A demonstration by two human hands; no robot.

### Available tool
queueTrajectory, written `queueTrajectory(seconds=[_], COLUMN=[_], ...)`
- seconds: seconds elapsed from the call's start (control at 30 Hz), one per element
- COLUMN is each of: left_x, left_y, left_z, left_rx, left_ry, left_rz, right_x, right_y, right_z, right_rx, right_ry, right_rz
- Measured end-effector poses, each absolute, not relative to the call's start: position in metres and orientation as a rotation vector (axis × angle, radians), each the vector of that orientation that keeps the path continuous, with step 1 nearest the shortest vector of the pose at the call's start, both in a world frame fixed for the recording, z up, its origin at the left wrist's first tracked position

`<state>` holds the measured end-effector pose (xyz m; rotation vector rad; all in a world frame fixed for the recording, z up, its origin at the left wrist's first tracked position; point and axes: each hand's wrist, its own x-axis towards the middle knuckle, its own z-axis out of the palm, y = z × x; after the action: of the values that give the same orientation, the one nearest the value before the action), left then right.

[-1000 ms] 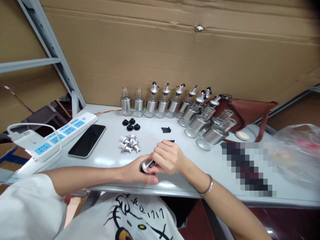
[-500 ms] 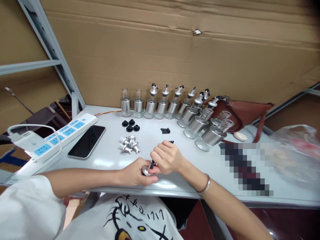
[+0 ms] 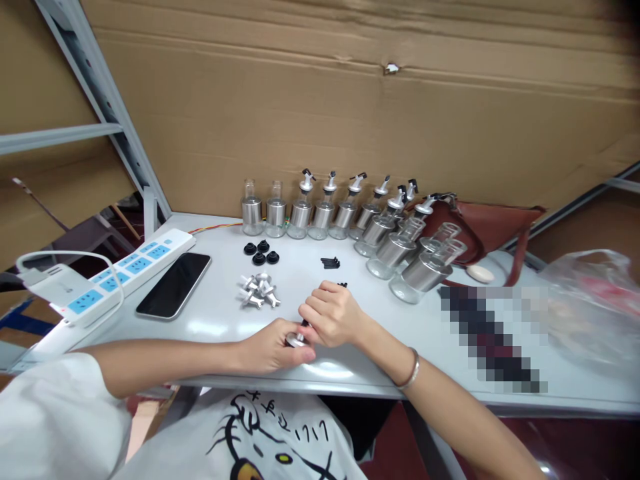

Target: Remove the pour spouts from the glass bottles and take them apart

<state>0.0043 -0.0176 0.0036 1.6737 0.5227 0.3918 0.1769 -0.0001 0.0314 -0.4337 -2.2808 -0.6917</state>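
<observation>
Close to the table's front edge, my left hand (image 3: pixel 274 347) is closed around a silver pourer spout (image 3: pixel 296 340), its round base showing between thumb and fingers. Fingers of my right hand (image 3: pixel 333 315) are curled onto the black part at the top of that spout, mostly hiding it. Beyond my left hand lies a pile of silver spout bodies (image 3: pixel 260 291). Several black stoppers (image 3: pixel 261 252) sit behind the pile. Small black sticks (image 3: pixel 330 263) lie beyond my right hand, and a few more black tips show just behind its knuckles.
Glass bottles with steel sleeves (image 3: pixel 300 215) stand along the back, several topped with pourers. On the left are a phone (image 3: pixel 174 285) and a power strip (image 3: pixel 137 267). A brown bag (image 3: pixel 493 227), a white oval object (image 3: pixel 480 273) and a plastic bag (image 3: pixel 595 307) occupy the right.
The spout between my hands has turned slightly, so more of its round base shows and less of the black part. Both hands stay in nearly the same place.
</observation>
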Motion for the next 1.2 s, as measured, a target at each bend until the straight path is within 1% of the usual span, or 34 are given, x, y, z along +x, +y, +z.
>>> queueTrajectory(seconds=[0.17, 0.23, 0.33, 0.4, 0.47, 0.57, 0.67, 0.77, 0.9, 1.07, 1.2], left_x=[0.004, 0.005, 0.007, 0.007, 0.007, 0.007, 0.008, 0.008, 0.007, 0.008, 0.009], left_y=[-0.019, -0.018, -0.016, -0.015, -0.015, -0.017, -0.019, -0.02, -0.021, -0.021, -0.021], left_z=[0.005, 0.006, 0.007, 0.009, 0.011, 0.014, 0.014, 0.01, 0.005, 0.008, 0.01], left_rx=[1.696, 1.716, 1.745, 1.757, 1.785, 1.8, 1.69, 1.584, 1.601, 1.608, 1.575], left_ry=[0.537, 0.528, 0.446, 0.413, 0.43, 0.518, 0.622, 0.667, 0.679, 0.64, 0.589], left_rz=[0.373, 0.376, 0.382, 0.39, 0.398, 0.408, 0.447, 0.453, 0.445, 0.441, 0.445], right_x=[0.176, 0.175, 0.173, 0.173, 0.177, 0.194, 0.221, 0.249, 0.269, 0.268, 0.263], right_y=[0.0, -0.002, -0.004, -0.004, 0.001, 0.015, 0.035, 0.053, 0.064, 0.063, 0.06], right_z=[0.029, 0.027, 0.026, 0.029, 0.035, 0.046, 0.051, 0.048, 0.036, 0.027, 0.03], right_rx=[-0.438, -0.492, -0.608, -0.645, -0.705, -0.936, -1.169, -1.389, -1.671, -1.771, -1.768], right_ry=[-2.309, -2.269, -2.179, -2.186, -2.192, -2.092, -2.05, -2.173, -2.337, -2.383, -2.358], right_rz=[-0.592, -0.427, -0.078, 0.034, 0.045, 0.072, 0.107, 0.106, 0.116, 0.176, 0.228])
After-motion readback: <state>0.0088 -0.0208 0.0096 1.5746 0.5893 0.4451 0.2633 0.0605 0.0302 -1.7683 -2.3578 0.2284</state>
